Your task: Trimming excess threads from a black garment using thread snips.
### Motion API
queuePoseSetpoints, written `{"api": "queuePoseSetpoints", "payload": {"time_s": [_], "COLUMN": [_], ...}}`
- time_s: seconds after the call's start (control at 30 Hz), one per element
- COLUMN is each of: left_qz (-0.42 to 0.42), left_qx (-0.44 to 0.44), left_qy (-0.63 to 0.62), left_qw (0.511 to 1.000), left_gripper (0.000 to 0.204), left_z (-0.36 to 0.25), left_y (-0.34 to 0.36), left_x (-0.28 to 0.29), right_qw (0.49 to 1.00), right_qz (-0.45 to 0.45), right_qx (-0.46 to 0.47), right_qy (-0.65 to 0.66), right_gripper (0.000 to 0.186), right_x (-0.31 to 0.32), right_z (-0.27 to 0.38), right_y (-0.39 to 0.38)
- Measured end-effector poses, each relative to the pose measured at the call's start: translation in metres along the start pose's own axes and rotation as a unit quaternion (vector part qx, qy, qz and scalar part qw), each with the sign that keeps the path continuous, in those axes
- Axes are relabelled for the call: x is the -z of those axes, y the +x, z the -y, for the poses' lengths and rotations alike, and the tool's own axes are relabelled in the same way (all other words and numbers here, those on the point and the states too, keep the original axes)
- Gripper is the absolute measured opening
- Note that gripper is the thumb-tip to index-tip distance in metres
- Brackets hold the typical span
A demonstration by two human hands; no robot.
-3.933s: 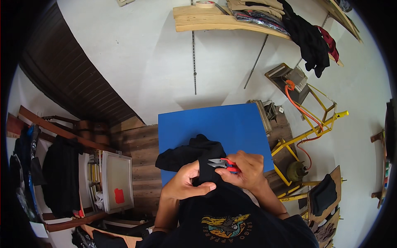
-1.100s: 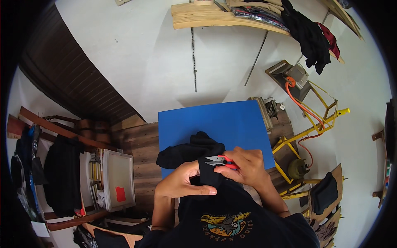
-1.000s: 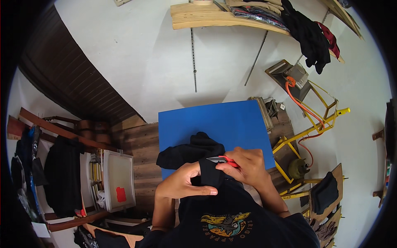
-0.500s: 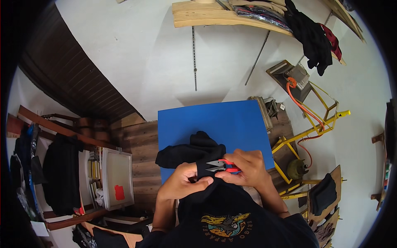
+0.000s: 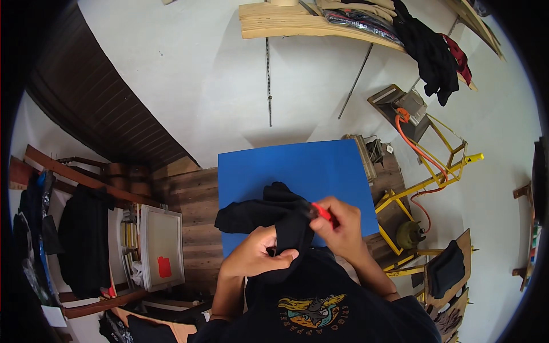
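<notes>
A black cloth garment (image 5: 251, 214) lies partly on the blue tabletop (image 5: 291, 163), its near end lifted toward me. My left hand (image 5: 251, 254) is closed on that near end, thumb on top and fingers behind the cloth. My right hand (image 5: 342, 228) grips red-handled thread snips (image 5: 322, 212) at the right edge of the raised cloth. Motion smears the blades, so I cannot tell whether they touch the cloth.
To the left stands a white-framed screen (image 5: 163, 248) near dark clothes hanging on a rack. A yellow metal frame (image 5: 412, 186) with an orange hose and a green gas cylinder (image 5: 409, 234) is at the right. Overhead, a wooden shelf (image 5: 280, 23) holds folded clothes.
My right hand has turned and shifted the snips up and slightly right, from over the cloth to its edge. My left hand keeps its hold and has barely moved.
</notes>
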State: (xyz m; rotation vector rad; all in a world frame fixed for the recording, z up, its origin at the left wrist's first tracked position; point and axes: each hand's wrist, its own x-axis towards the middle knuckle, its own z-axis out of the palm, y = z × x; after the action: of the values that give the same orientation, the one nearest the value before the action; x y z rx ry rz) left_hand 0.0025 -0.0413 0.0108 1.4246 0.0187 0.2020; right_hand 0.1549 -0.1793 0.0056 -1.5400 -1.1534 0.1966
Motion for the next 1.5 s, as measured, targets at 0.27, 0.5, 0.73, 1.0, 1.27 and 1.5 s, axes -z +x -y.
{"api": "queuePoseSetpoints", "payload": {"time_s": [0.27, 0.5, 0.73, 1.0, 1.27, 1.5], "left_qz": [-0.013, -0.113, -0.216, -0.177, -0.125, -0.102], "left_qx": [0.024, -0.051, -0.086, -0.045, -0.063, -0.045], "left_qy": [0.093, 0.078, -0.077, -0.172, -0.140, -0.160], "left_qw": [0.995, 0.989, 0.970, 0.968, 0.980, 0.981], "left_gripper": [0.032, 0.021, 0.022, 0.026, 0.031, 0.037], "left_z": [0.013, 0.013, 0.017, 0.000, 0.001, -0.003], "left_y": [0.004, 0.007, 0.013, 0.012, 0.008, 0.007], "left_x": [-0.003, -0.017, -0.021, -0.024, -0.020, -0.023], "right_qw": [0.928, 0.948, 0.959, 0.992, 0.967, 0.969], "right_qz": [-0.030, -0.068, -0.092, -0.010, 0.024, -0.020], "right_qx": [-0.198, -0.145, -0.120, -0.097, 0.132, 0.150], "right_qy": [0.313, 0.274, 0.237, 0.085, -0.216, -0.197], "right_gripper": [0.029, 0.031, 0.034, 0.036, 0.041, 0.039], "right_x": [-0.008, -0.008, -0.009, 0.005, 0.023, 0.020], "right_z": [0.013, 0.021, 0.019, 0.018, 0.025, 0.021], "right_y": [0.005, -0.004, -0.008, -0.005, 0.005, 0.005]}}
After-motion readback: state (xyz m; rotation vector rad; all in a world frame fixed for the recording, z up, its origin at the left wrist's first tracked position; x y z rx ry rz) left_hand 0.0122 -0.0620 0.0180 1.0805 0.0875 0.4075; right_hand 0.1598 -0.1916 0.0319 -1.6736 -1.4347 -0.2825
